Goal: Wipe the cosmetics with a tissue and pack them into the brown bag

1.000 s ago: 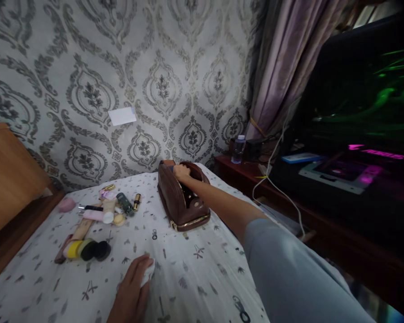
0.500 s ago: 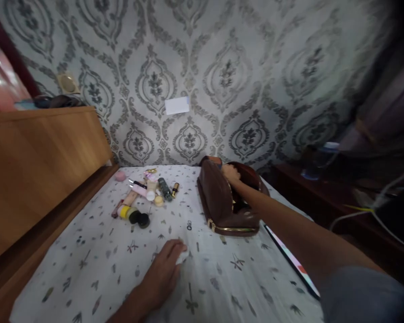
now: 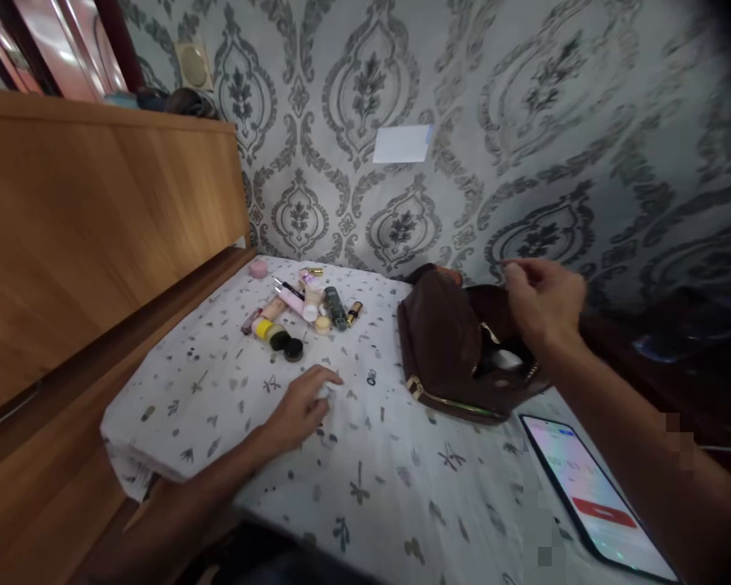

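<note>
My right hand [image 3: 545, 301] is raised over the right side of an open brown bag [image 3: 442, 333], its fingers curled in a pinch; what they hold, if anything, is too small to tell. A whitish item [image 3: 507, 358] shows inside the bag. Low over the patterned white cloth [image 3: 402, 496], my left hand [image 3: 298, 406] has thumb and forefinger closed around a small whitish bit that I cannot make out. Beyond it lies a group of cosmetics: a dark green bottle [image 3: 335, 308], a yellow-banded jar [image 3: 270, 332], a black lid [image 3: 293, 349] and a gold tube [image 3: 354, 313].
A lit phone [image 3: 597, 496] lies on the cloth below my right forearm. A wooden panel [image 3: 110, 187] stands along the left, and the patterned wall [image 3: 365, 81] rises behind the bag. A pink round item [image 3: 258, 268] sits at the far left corner.
My right hand has come up out of the bag and moved right. My left hand stays low over the cloth. The view has turned, showing more of the phone and the cloth's front edge.
</note>
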